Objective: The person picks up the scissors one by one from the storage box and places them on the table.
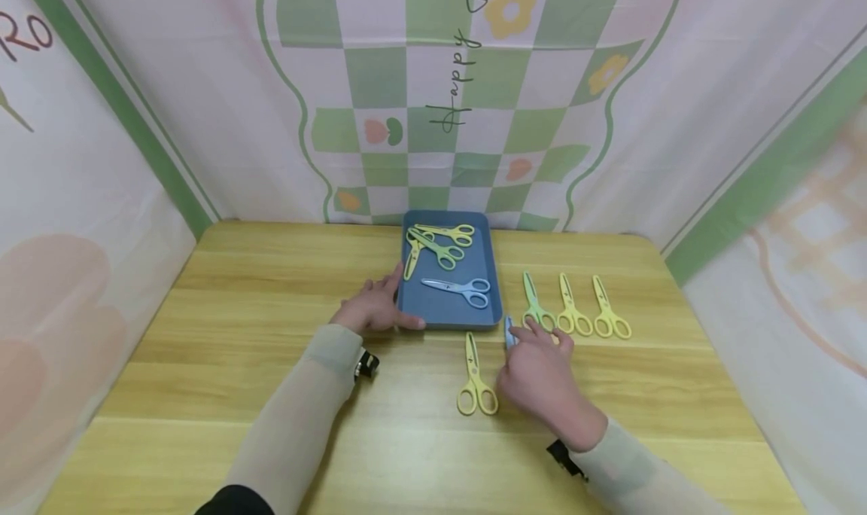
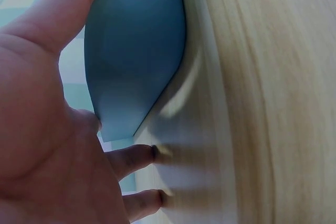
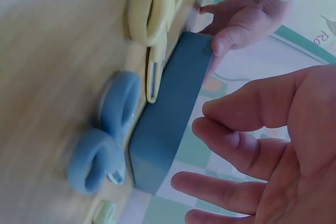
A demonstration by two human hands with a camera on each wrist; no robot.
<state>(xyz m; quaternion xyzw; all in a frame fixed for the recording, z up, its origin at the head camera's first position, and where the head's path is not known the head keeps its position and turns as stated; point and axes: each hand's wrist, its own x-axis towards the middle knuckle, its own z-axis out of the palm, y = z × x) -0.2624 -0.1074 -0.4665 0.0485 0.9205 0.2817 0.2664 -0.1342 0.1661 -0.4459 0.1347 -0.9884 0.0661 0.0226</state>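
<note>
My left hand (image 1: 371, 308) lies at the near left corner of a blue-grey tray (image 1: 450, 326), thumb along the front wall and the other fingers by the left side. In the tray are two pairs of yellow scissors, a green pair (image 1: 440, 251) and a light blue pair (image 1: 452, 286). My right hand (image 1: 542, 372) hovers just above another blue pair of scissors (image 3: 114, 142) on the table. In the right wrist view its thumb and forefinger are close together, apart from the scissors, with nothing between them. Yellow scissors (image 1: 473, 364) lie just left of this hand.
Right of the tray, green scissors (image 1: 533, 298) and two pairs of yellow scissors (image 1: 568, 300) lie in a row on the wooden table (image 1: 271, 304). A checkered cloth (image 1: 433, 161) hangs along the table's back edge, close behind the tray.
</note>
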